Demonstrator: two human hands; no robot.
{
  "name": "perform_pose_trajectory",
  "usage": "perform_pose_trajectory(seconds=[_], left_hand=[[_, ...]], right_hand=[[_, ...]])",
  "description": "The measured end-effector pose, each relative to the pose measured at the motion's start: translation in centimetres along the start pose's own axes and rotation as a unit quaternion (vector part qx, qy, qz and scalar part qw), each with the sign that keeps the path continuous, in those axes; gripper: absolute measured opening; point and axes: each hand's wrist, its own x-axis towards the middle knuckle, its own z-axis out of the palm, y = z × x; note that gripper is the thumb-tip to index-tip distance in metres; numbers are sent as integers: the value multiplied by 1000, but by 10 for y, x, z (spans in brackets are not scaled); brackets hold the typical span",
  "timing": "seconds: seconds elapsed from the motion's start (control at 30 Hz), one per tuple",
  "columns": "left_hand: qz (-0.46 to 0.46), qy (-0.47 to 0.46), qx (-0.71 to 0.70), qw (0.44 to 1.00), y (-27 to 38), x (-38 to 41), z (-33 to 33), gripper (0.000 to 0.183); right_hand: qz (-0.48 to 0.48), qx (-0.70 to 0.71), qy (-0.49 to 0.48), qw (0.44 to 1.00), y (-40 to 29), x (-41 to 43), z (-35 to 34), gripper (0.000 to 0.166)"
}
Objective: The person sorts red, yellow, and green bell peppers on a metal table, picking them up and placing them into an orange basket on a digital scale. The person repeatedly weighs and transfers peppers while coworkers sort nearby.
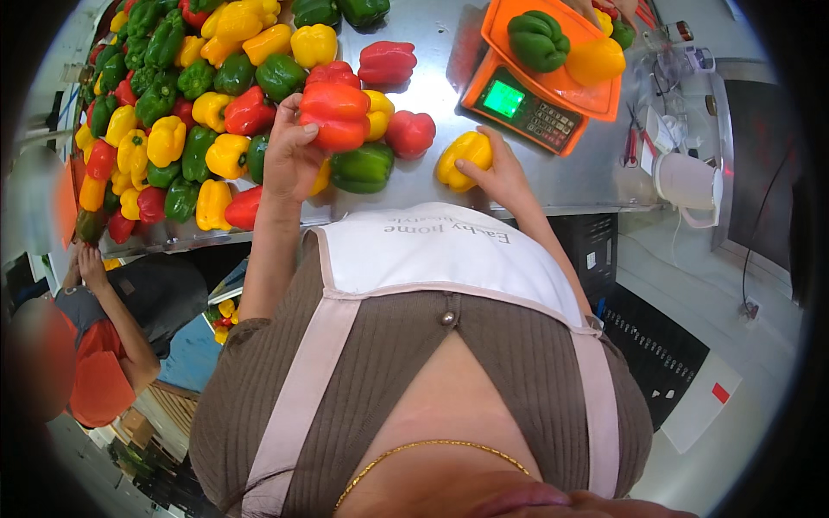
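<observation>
My left hand (pixel 295 152) holds a red bell pepper (pixel 334 116) up above the metal table (pixel 427 78), its fingers behind the fruit and thumb in front. A yellow bell pepper (pixel 464 160) is gripped in my right hand (pixel 500 169) near the table's front edge. Between the hands lie a green bell pepper (pixel 363 168), another red pepper (pixel 410 134) and a partly covered yellow one (pixel 378 115). Farther back rests one more red pepper (pixel 387 63). Beyond my right hand stands an orange digital scale (pixel 524 107) with a lit green display. Its orange tray (pixel 586 97) carries a green pepper (pixel 539 41) and a yellow one (pixel 596 61).
A big pile of mixed bell peppers (pixel 165 142) covers the table's left side. Another person's hands (pixel 609 8) are behind the scale; a co-worker (pixel 110 343) is at the left end. Scissors (pixel 633 139) and a pale jug (pixel 688 184) lie right. Black crates (pixel 586 252) stand below.
</observation>
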Motion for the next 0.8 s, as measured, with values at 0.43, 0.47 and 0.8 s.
perform_pose_trajectory(seconds=[0.43,0.47,0.8], left_hand=[[-1,8,-32,999,3,-9,0,43],[-3,5,-43,999,4,-9,0,40],[-9,-15,-60,998,-6,-9,2,32]], right_hand=[[29,648,-116,752,-22,1,-30,64],[16,652,-117,749,-22,2,-30,64],[-70,482,-124,865,-20,7,-19,65]])
